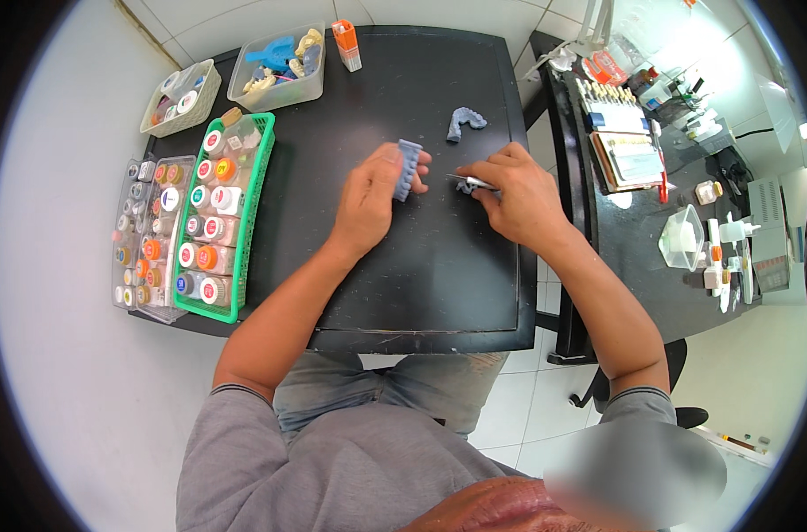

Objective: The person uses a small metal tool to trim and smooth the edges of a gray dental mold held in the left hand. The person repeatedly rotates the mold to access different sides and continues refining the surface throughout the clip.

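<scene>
My left hand (370, 188) is closed around a blue-grey dental model (408, 168), held upright with its row of teeth facing right. To the right of it, my right hand (520, 195) pinches a thin pointed metal tool (476, 181), its tip directed left at the model but apart from it. Just under the tool, by the right fingertips, is a small blue-grey piece (464, 188); I cannot tell whether the fingers touch it. Beyond the right hand, a blue-grey dental arch (467, 121) lies on the black table (403, 284).
Along the left side stand a green basket (267, 151) of capped jars and a clear case (166, 310) of small bottles. A plastic tub (313, 90) of models, a woven basket (151, 122) and an orange-white box (346, 46) stand farther back. A second dark table (629, 257) holds supplies at right.
</scene>
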The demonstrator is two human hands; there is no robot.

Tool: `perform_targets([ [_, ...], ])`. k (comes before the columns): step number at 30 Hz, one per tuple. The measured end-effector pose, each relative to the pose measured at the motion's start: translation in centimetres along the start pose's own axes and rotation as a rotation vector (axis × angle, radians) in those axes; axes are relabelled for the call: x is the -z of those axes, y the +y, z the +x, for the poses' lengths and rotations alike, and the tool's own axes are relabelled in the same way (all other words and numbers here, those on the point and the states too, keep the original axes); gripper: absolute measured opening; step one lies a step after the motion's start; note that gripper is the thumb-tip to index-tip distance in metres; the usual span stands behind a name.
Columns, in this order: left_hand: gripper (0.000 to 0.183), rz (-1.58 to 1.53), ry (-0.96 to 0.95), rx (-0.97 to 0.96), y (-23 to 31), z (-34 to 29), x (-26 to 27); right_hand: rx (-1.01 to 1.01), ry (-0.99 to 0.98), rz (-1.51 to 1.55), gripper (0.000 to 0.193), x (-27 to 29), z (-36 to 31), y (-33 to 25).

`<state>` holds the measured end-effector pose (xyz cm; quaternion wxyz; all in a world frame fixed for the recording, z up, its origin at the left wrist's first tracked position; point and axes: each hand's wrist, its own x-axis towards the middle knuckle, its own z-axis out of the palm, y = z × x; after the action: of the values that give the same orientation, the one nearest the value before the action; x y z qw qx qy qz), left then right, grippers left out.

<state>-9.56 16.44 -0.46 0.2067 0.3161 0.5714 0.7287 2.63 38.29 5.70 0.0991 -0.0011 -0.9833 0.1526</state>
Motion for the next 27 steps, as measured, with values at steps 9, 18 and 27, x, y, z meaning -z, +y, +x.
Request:
perform_targets([
  [9, 0.064, 0.278, -0.179, 0.031, 1.2, -0.7, 0.7, -0.019, 0.242, 0.181, 0.035, 0.6, 0.7, 0.1],
  [18, 0.055, 0.24, -0.267, -0.002, 2.0, -0.1, 0.2, 0.069, 0.256, 0.505, 0.038, 1.1, -0.3, -2.4],
  [27, 0.04, 0.167, -0.237, 0.153, 2.3, -0.6, 0.1, 0.064, 0.157, 0.473, 0.039, 2.1, -1.0, -3.2],
])
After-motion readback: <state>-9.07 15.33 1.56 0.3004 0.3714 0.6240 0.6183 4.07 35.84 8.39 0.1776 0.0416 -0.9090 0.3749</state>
